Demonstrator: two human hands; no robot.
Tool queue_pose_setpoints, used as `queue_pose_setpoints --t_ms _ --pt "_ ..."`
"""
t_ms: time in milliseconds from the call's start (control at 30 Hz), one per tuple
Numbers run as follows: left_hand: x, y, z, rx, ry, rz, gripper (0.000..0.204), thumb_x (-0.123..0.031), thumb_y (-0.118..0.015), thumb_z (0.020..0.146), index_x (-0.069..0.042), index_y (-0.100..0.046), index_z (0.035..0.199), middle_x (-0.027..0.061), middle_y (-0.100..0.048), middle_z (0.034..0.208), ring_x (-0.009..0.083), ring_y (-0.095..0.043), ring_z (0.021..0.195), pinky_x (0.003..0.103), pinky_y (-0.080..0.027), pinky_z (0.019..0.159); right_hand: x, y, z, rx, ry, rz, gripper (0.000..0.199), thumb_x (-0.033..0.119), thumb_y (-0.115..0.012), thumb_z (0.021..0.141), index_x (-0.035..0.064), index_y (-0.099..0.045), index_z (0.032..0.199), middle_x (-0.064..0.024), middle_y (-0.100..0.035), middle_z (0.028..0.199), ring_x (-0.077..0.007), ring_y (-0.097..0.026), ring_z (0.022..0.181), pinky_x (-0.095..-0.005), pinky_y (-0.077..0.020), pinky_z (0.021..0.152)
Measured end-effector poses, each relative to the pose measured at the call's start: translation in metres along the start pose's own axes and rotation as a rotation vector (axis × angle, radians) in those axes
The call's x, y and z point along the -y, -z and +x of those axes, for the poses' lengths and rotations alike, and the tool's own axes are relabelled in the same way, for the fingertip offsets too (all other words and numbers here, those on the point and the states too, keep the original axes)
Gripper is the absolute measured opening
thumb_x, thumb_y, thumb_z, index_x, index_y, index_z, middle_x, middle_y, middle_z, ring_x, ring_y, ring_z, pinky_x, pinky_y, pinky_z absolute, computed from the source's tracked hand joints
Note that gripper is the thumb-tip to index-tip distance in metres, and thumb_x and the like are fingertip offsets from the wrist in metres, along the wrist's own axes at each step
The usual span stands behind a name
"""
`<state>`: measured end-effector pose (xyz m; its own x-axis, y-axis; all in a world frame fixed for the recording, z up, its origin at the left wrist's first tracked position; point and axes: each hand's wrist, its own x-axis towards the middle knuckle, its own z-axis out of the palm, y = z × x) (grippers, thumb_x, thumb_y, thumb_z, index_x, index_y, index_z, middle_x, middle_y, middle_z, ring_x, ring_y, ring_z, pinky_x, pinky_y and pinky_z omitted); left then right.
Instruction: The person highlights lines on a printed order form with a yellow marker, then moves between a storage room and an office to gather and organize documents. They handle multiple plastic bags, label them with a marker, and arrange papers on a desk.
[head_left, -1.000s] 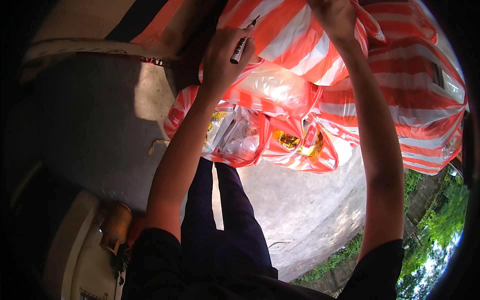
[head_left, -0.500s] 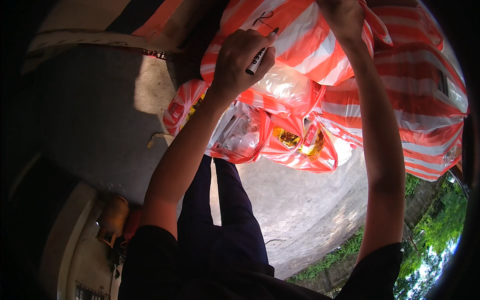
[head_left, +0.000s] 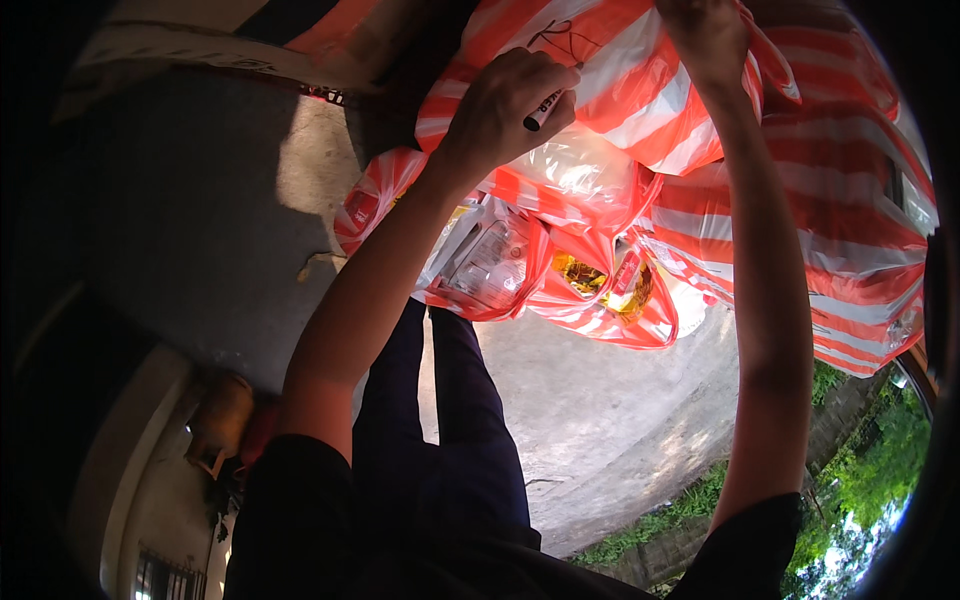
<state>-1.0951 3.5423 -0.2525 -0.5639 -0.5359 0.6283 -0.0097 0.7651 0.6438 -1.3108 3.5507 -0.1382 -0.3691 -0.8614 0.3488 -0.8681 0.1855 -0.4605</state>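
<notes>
My left hand (head_left: pixel 508 105) is closed around a white-and-black marker pen (head_left: pixel 546 108), its tip at a bulging red-and-white striped plastic bag (head_left: pixel 625 90). Dark pen strokes (head_left: pixel 562 38) show on the bag just beyond my fingers. At the top edge, my right hand (head_left: pixel 706 45) grips the gathered upper part of this same bag; its fingertips are partly cut off by the frame. Below hang smaller striped bags, one with a clear plastic container (head_left: pixel 492 262) inside, another with a yellow-and-red package (head_left: pixel 627 285).
More large striped bags (head_left: pixel 835 200) are piled at the right. Concrete ground (head_left: pixel 610 420) lies beneath my legs. An orange gas cylinder (head_left: pixel 222 415) stands at the lower left, and green plants (head_left: pixel 870 460) grow along a low wall at the lower right.
The pen strokes on the bag have grown, with more lines added. My left hand has shifted slightly right with the marker pen; my right hand keeps its hold on the bag.
</notes>
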Motion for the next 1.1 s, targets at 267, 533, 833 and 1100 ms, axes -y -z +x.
queue_pose_setpoints --t_ms 267,533,833,1100 --pt "0.003 -0.002 0.002 -0.107 -0.052 0.006 0.016 -0.006 -0.073 0.082 -0.005 -0.066 0.097 0.0080 -0.066 0.088 0.0266 -0.063 0.081 0.039 -0.051 0.075 -0.007 -0.001 0.000 -0.042 0.094 0.019 0.015 0.011 -0.072 0.091 0.0029 -0.068 0.103 -0.0119 -0.073 0.095 -0.0092 -0.067 0.070 -0.0195 -0.0620 0.057" --pt "-0.005 -0.021 0.005 -0.010 -0.100 -0.025 0.025 -0.007 -0.076 0.079 -0.007 -0.068 0.103 0.0057 -0.065 0.087 0.0251 -0.064 0.082 0.039 -0.050 0.080 -0.003 0.003 -0.002 -0.067 0.107 0.019 0.016 0.013 -0.071 0.092 0.0026 -0.069 0.105 -0.0127 -0.072 0.097 -0.0118 -0.069 0.072 -0.0188 -0.0632 0.059" --pt "-0.020 -0.030 0.014 -0.050 -0.140 -0.008 0.029 -0.006 -0.077 0.075 -0.008 -0.066 0.102 0.0067 -0.066 0.090 0.0264 -0.064 0.084 0.040 -0.051 0.079 -0.003 0.007 -0.001 -0.015 0.202 -0.091 0.012 0.012 -0.071 0.092 0.0045 -0.070 0.102 -0.0101 -0.072 0.093 -0.0110 -0.068 0.072 -0.0219 -0.0635 0.060" --pt "-0.025 -0.027 0.006 0.030 -0.078 -0.024 0.027 -0.004 -0.077 0.075 -0.007 -0.065 0.100 0.0074 -0.066 0.091 0.0275 -0.063 0.083 0.040 -0.053 0.075 -0.022 -0.008 0.003 -0.057 0.208 0.171 0.019 0.013 -0.073 0.091 0.0031 -0.068 0.106 -0.0109 -0.072 0.088 -0.0113 -0.068 0.073 -0.0224 -0.0621 0.063"
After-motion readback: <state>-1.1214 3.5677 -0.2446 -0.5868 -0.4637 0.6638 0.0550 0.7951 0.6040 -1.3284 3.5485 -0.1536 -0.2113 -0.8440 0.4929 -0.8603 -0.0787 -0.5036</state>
